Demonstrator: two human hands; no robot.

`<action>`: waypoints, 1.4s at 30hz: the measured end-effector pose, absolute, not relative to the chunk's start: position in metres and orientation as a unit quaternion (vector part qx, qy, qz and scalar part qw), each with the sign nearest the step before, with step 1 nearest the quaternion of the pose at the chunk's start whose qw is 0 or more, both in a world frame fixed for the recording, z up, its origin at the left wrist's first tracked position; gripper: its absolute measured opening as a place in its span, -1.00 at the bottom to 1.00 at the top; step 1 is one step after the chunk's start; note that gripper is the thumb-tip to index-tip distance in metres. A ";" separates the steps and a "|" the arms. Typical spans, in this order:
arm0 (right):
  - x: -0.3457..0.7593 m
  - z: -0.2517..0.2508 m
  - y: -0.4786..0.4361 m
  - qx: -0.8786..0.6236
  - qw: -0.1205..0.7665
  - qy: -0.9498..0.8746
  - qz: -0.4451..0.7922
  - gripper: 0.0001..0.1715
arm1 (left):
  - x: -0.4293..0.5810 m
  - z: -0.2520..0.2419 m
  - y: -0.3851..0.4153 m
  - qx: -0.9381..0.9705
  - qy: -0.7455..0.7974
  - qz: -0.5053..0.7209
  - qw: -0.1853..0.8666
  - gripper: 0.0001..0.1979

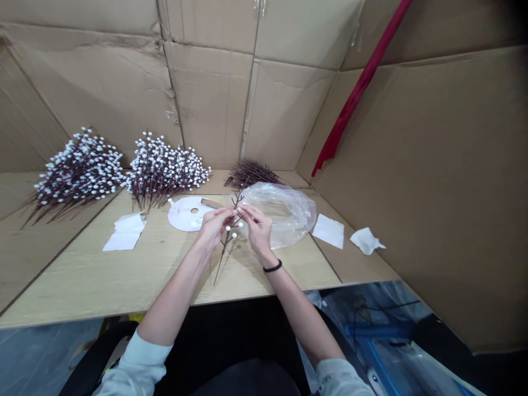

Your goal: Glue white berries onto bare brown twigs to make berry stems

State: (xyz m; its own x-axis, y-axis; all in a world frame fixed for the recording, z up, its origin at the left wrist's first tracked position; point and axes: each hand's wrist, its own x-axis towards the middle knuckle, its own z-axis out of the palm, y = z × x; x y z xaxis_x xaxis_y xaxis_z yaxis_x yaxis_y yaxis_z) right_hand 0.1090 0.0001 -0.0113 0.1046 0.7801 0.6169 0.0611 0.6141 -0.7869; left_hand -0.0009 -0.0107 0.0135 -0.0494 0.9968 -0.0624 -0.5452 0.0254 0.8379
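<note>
A brown artificial berry twig [225, 245] is held upright at a slant over the table, its thin stem pointing down toward me. White berries sit on its lower side shoots; the upper shoots look bare. My left hand [215, 224] is closed around the twig's middle. My right hand [257, 224] pinches a small white berry against a shoot, its fingertips close to the left ones. Behind my left hand lies a white disc [181, 215] with a centre hole and a brown strip on it. A clear plastic bag [295, 217] lies open behind my right hand.
Two heaps of white-berried twigs [82, 170] [165, 168] lie at the back left. A pile of bare brown twigs [253, 174] is at the back centre. White papers [124, 234] [329, 231] and a crumpled tissue [366, 241] lie at the sides. Cardboard walls [210, 99] enclose the table.
</note>
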 end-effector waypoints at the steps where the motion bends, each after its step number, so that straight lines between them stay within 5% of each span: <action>1: 0.109 -0.012 0.000 -0.346 0.659 -0.611 0.271 -0.82 | -0.001 0.014 -0.011 0.310 0.363 0.625 0.618 -0.78; 19: 0.108 -0.011 -0.006 -0.344 0.636 -0.656 0.215 -0.84 | -0.015 0.015 -0.009 0.356 0.409 0.611 0.577 -0.68; 26: 0.117 -0.008 0.000 -0.395 0.700 -0.533 0.263 -0.72 | -0.013 0.020 -0.014 0.365 0.342 0.609 0.615 -0.75; 42: 0.118 -0.004 0.005 -0.278 0.658 -0.406 0.571 -0.76 | -0.004 0.019 -0.020 0.425 0.286 0.509 0.692 -0.82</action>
State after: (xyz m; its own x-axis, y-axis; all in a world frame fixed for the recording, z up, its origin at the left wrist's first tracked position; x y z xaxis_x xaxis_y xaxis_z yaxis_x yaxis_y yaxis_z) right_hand 0.1176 0.0050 -0.0040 0.0194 0.9762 0.2162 -0.5252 0.1940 -0.8286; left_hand -0.0036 -0.0198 0.0189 0.3187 0.9472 0.0361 -0.4603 0.1214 0.8794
